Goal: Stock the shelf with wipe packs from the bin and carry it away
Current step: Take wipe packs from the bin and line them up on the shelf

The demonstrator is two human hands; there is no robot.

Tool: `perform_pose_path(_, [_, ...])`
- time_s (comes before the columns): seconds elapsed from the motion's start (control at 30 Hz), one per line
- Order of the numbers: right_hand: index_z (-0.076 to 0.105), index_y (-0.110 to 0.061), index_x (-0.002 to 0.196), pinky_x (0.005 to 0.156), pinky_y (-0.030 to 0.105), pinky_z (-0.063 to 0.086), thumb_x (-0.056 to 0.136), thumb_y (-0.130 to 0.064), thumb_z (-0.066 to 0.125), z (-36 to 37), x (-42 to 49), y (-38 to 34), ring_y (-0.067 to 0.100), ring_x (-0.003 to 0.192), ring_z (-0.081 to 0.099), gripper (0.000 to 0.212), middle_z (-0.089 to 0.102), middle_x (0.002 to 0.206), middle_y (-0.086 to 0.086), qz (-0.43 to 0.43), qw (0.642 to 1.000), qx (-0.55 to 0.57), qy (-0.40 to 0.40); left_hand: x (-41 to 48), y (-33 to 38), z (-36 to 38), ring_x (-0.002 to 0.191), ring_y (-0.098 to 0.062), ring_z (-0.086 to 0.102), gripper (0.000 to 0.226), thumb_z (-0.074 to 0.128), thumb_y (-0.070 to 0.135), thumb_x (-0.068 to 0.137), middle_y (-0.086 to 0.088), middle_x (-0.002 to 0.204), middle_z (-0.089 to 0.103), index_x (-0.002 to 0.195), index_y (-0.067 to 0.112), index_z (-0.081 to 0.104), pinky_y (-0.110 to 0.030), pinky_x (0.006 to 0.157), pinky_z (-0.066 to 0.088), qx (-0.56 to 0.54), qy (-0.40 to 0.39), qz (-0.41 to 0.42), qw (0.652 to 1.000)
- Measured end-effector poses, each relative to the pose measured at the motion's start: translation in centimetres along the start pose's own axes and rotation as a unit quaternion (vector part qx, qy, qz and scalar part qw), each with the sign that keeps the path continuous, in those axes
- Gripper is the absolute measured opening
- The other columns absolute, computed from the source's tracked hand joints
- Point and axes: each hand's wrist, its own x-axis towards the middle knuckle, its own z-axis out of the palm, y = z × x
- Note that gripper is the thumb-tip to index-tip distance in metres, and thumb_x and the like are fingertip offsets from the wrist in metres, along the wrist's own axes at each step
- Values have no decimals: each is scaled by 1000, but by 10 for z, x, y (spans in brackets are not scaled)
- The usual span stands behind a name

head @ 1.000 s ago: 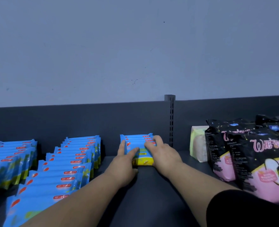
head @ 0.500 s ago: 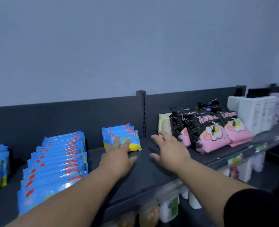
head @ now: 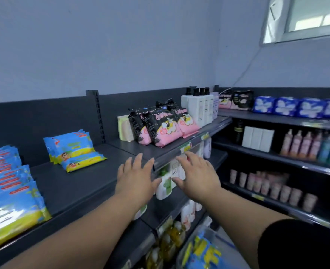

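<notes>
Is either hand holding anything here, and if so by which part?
Nothing is held: the left hand and right hand are both open, fingers spread, clear of the wipe packs.

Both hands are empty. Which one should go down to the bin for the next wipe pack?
Right, probably. The right hand is open, out past the shelf front and nearly above the bin at lower right. The left hand is open too, but further left, farther from the bin.

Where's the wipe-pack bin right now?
Head view, bottom edge, right of centre: the bin sits low in front of the shelving, just right of the yellow bottles, with blue-and-yellow wipe packs inside.
</notes>
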Motion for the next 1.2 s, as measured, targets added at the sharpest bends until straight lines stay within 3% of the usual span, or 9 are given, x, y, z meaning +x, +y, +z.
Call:
perform_pose_path(0.33, [22,-32,148,115,42,20,92,-56,46,-3,-76,128,24,144,18,65,17,157,1,102,994,-20,-36,7,141,51,145,-30,7,68,35,61,93,-3,160,4,150,35,11,-46,117,13,-27,-47,98,994])
perform_pose_path(0.73, [17,-32,149,116,42,19,91,-57,46,36,-142,311,24,143,19,69,16,157,0,192,975,-8,-112,23,311,147,146,-25,5,69,37,57,95,0,160,3,152,31,8,-41,117,10,-57,-105,139,983])
perform_pose_path(0.9, [15,-31,150,115,42,19,93,-55,46,83,-163,342,23,143,18,69,14,158,0,217,959,17,-182,23,319,216,144,-25,15,69,39,58,93,-5,158,13,151,29,14,-41,116,19,-49,-129,141,980])
perform_pose_path(1.2, [14,-33,150,116,38,19,93,-56,43,199,-165,340,22,143,19,68,15,158,0,226,933,47,-278,26,268,338,139,-25,25,65,48,49,93,-8,154,23,149,23,28,-38,111,27,-74,-206,97,971])
